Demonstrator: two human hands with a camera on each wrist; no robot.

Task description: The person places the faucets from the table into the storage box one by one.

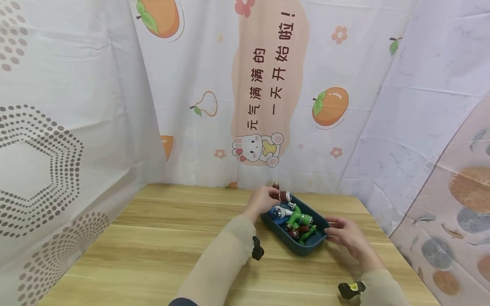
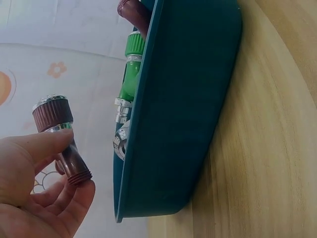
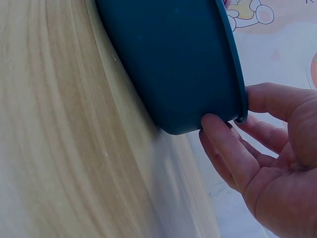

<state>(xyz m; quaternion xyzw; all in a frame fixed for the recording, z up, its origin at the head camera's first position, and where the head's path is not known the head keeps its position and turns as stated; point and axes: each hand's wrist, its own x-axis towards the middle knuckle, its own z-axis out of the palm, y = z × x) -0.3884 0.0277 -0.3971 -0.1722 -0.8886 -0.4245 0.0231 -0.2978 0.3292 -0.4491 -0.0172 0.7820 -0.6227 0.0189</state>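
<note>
A brown valve [image 2: 73,163] with a ribbed knob is pinched between the thumb and fingers of my left hand [image 1: 260,202], above the far left end of a dark teal plastic bin [image 1: 282,236]. My right hand [image 1: 346,236] grips the near right end of the bin, its fingertips at the rim and end wall [image 3: 190,111]. Inside the bin lie a green valve [image 1: 296,217], a blue and white valve [image 1: 281,212], another brown valve [image 1: 294,233] and a smaller green piece [image 1: 307,235]. The pieces partly cover one another.
The bin stands on a wood-grain table [image 1: 183,238], towards its back right. A printed curtain [image 1: 206,63] hangs behind the table's far edge, with more cloth at both sides. Black wrist devices show at the left wrist [image 1: 257,249] and right wrist [image 1: 350,290].
</note>
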